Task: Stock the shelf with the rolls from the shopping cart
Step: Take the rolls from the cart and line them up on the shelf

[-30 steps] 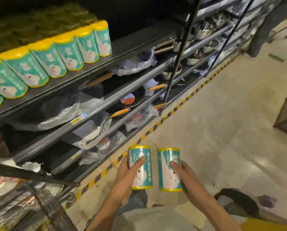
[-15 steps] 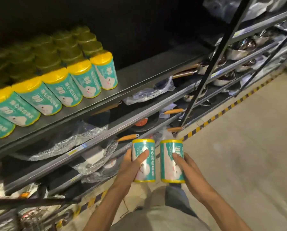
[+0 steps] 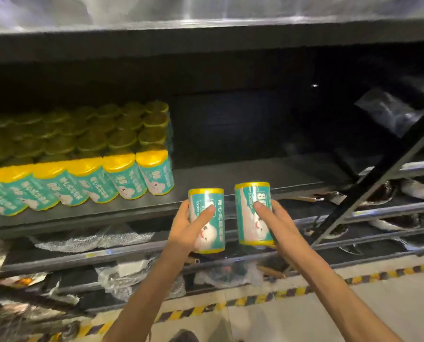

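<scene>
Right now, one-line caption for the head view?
Left hand and right hand each hold an upright roll before the part-stocked shelf.

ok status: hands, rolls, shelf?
Left hand grips one roll, right hand grips another roll. Both upright at the shelf edge, not placed. Bare spot right of stocked rolls, nothing blocking.

Teal wrappers with yellow ends and a white cartoon figure on the two held rolls and the shelved rolls. Dark grey, nearly black shelf. Yellow-and-black striped floor tape across pale beige floor.
</scene>
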